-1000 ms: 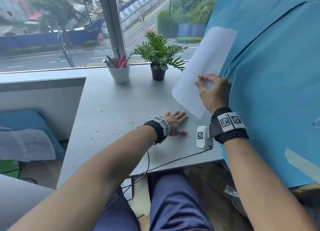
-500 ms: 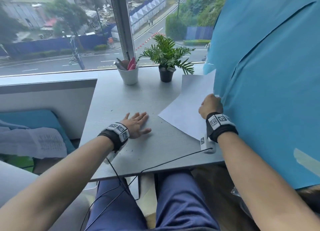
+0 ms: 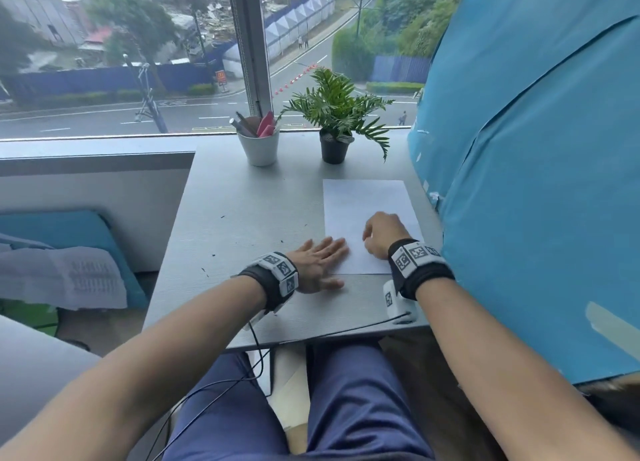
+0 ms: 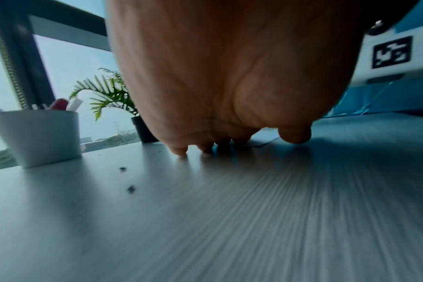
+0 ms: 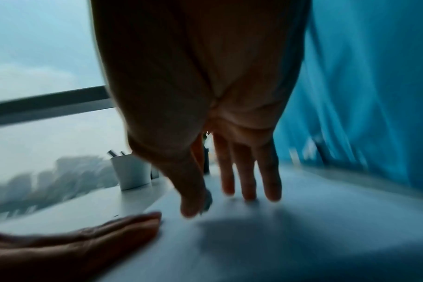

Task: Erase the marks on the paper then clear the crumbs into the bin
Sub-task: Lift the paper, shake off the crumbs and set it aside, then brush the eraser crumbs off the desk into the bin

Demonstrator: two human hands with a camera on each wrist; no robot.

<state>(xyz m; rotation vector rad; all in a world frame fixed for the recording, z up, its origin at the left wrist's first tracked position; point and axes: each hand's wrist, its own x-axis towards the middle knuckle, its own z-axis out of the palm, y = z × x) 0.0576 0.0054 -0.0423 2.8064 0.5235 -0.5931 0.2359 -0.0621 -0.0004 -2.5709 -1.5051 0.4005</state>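
A blue sheet [image 3: 540,155] covers the whole side from 12 to 5 o'clock. The gray table [image 3: 242,204] runs from the person's lap to the window ledge. On it, toward 1 o'clock of centre, the white paper [image 3: 367,201] lies flat, its long sides running away from the person; no marks can be made out on it.

At 12 o'clock, near the window, stand a potted plant [image 3: 334,114] in a black pot and, just to its 9 o'clock, a white cup [image 3: 259,147] holding pens and something pink.

The left hand [image 3: 317,265] lies palm down on the table with straight, spread fingers, its grip released and holding nothing; the fingertips [image 3: 337,244] reach the near-left corner of the paper. The right hand [image 3: 382,233] sits over the near half of the paper. From the head view it looks curled, knuckles up; the right wrist view, blurred, shows three fingers [image 5: 250,181] stretched down to the sheet with the thumb tip close by the forefinger, so I cannot tell whether its grip is clenched or released.

Small dark crumbs [image 3: 221,216] are scattered on the bare table toward 9 and 10 o'clock of the paper, well apart from each other.
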